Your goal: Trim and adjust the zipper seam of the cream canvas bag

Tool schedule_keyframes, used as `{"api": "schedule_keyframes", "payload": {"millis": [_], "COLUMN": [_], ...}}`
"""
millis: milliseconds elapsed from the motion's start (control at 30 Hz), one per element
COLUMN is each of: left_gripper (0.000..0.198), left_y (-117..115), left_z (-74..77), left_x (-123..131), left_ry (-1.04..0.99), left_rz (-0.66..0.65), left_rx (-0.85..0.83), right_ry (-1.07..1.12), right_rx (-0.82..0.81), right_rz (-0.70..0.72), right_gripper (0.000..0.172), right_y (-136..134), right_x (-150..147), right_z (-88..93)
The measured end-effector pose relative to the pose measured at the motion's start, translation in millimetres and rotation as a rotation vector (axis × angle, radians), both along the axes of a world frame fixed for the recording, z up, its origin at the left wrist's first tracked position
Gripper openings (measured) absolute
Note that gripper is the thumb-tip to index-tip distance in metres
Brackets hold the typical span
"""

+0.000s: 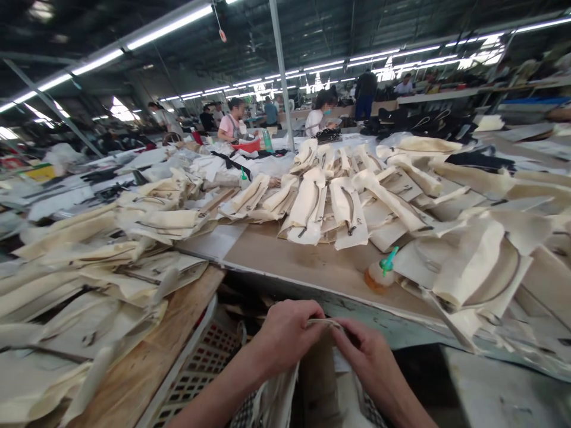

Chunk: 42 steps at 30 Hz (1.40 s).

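**Both hands pinch the top edge of a cream cloth piece at the table's near rim**

The left hand (288, 334) and right hand (366, 355) meet low in the middle of the view, just in front of the worktable (285, 252). Between them is a cream cloth piece (312, 380). Its top edge arches from one hand to the other, and the rest hangs down towards the person. The long axis therefore runs roughly top to bottom in the picture, with the gripped edge pointing up and away. The fingers of both hands are curled and pressed together, thumbs against them, nipping that edge. The fingertips themselves are mostly hidden by the knuckles.

The cloth is plain, pale and matte, and its lower part is cut off by the frame. No label, brand or print can be read on it or anywhere nearby.

On the table beyond lie heaps of similar cream pieces (321, 205), many with dark curved zips. A small bottle with a green nozzle (384, 268) stands near the right hand. A white lattice crate (196, 365) sits below the left forearm. Co-workers (234, 122) stand far off at other tables.
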<state>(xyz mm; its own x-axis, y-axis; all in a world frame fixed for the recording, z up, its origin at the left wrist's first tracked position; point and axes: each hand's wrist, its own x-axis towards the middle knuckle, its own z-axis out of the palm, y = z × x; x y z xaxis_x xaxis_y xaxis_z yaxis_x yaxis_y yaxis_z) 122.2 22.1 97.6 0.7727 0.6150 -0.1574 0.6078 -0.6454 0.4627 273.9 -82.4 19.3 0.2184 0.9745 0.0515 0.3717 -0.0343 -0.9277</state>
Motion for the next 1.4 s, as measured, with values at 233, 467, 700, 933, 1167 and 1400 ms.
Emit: {"api": "schedule_keyframes", "payload": {"millis": [233, 467, 700, 933, 1167, 1400], "left_gripper": [0.018, 0.014, 0.009, 0.011, 0.009, 0.012], "left_y": [-11.4, -11.2, -10.5, -12.2, -14.8, -19.3], "left_z": [11.1, 11.3, 4.3, 4.0, 2.7, -4.3], "left_x": [-16.0, -18.4, -23.2, -26.8, -23.8, -20.3], "left_ry": [0.126, 0.077, -0.046, -0.067, -0.023, -0.036], "left_rz": [-0.043, -0.093, 0.083, 0.106, 0.046, 0.100], "left_rx": [0.223, 0.242, 0.145, 0.134, 0.241, 0.330], "right_ry": [-0.096, -0.132, -0.097, -0.190, -0.268, -0.243], "right_rx": [0.061, 0.093, 0.049, 0.131, 0.225, 0.222], "right_rz": [0.035, 0.026, -0.001, 0.018, -0.006, 0.022], "right_gripper": [0.029, 0.028, 0.028, 0.030, 0.028, 0.026], "right_y": [6.5, 7.4, 8.8, 10.0, 8.9, 7.5], "right_x": [-22.5, -27.0, -30.4, -35.4, -37.9, -37.6], "right_z": [9.5, 9.7, 12.3, 10.8, 7.0, 8.7]}}
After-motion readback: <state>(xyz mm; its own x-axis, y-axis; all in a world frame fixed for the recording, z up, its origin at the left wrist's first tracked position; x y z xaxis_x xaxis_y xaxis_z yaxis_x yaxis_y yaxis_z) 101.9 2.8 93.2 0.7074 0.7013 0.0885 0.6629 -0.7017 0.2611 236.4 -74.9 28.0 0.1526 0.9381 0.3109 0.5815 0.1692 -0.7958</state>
